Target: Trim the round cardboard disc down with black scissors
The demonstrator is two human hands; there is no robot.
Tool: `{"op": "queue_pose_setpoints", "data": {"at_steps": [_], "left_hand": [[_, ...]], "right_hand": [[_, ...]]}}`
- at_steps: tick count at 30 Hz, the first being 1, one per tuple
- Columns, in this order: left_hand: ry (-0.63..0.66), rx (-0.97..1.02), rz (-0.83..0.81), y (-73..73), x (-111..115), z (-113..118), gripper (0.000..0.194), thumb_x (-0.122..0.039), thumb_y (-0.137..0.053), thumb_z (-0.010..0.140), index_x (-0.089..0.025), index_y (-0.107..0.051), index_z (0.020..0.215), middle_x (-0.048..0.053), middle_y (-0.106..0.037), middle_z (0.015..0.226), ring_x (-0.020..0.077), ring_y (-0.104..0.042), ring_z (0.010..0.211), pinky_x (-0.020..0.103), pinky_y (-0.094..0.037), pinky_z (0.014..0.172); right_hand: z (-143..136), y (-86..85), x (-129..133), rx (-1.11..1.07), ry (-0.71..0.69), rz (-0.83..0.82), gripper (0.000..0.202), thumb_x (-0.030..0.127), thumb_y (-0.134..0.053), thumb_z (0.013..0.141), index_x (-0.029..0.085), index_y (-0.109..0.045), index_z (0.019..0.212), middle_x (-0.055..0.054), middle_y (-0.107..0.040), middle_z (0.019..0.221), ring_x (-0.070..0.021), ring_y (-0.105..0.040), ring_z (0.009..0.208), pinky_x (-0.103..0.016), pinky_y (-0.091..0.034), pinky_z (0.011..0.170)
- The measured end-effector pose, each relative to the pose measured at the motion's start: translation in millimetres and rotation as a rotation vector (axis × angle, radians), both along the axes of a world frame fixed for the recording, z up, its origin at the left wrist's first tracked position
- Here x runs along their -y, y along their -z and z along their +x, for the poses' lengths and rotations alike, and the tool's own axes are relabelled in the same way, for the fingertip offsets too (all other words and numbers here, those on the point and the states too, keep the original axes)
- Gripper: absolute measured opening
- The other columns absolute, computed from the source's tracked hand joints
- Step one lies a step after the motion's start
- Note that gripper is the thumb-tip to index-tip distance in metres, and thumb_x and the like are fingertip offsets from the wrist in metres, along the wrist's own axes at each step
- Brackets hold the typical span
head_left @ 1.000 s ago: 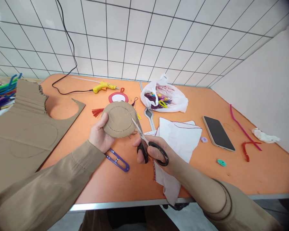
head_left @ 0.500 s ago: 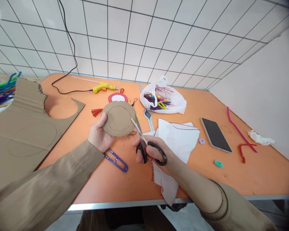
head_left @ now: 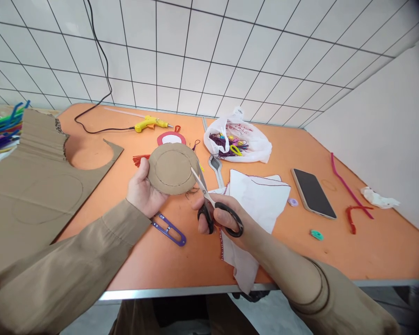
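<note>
My left hand [head_left: 145, 193] grips a round cardboard disc [head_left: 171, 167] by its left edge, thumb on top. A smaller circle is marked inside the disc's rim. In my right hand [head_left: 226, 216] is a pair of scissors [head_left: 205, 193] with black handles, its blades parted at the disc's right edge. One blade lies over the disc's face, the other beyond its edge. Behind the disc are a red ring with a white centre [head_left: 171, 138] and a red tassel [head_left: 139, 160]. A purple slotted plastic piece [head_left: 169, 229] lies below my left hand.
Cut cardboard [head_left: 31, 181] covers the left side, beside pipe cleaners [head_left: 7, 125]. A yellow glue gun [head_left: 152, 123] and a white bag of craft bits [head_left: 251, 142] stand at the back. White cloth [head_left: 254, 195], a phone [head_left: 313, 193] and a red pipe cleaner [head_left: 351, 218] lie to the right.
The disc has turned slightly and its face shows rounder. My left thumb sits a little further left on its edge. The scissors stay at the right edge, blades still parted.
</note>
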State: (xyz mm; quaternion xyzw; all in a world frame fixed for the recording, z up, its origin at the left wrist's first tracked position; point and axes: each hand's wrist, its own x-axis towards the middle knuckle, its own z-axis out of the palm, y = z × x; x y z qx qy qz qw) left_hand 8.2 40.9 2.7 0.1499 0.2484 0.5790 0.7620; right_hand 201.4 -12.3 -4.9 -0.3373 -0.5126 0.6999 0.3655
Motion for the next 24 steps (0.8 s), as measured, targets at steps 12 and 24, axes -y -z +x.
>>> {"op": "queue_pose_setpoints", "data": {"at_steps": [12,24], "left_hand": [[-0.109,-0.035,-0.102,-4.2,-5.3,-3.0,0.055,-0.049,-0.025,0.099,-0.016,-0.057,0.129,0.007,-0.075,0.104,0.0243,-0.062,0.114,0.039,-0.048,0.098],[-0.065,0.016,-0.066,-1.6,-4.0,-2.9,0.054,-0.047,-0.025,0.099,-0.013,-0.06,0.123,0.009,-0.074,0.104,0.0281,-0.058,0.12,0.048,-0.041,0.105]], "right_hand": [[1.9,1.3,-0.1,-0.044,-0.063,-0.007,0.052,0.061,-0.072,0.072,0.014,-0.062,0.093,-0.006,-0.067,0.066,-0.0159,-0.057,0.057,-0.026,-0.034,0.052],[0.8,1.1,-0.1,-0.05,-0.063,-0.044,0.052,0.059,-0.073,0.072,0.013,-0.062,0.094,-0.006,-0.068,0.066,-0.0155,-0.058,0.059,-0.025,-0.035,0.053]]}}
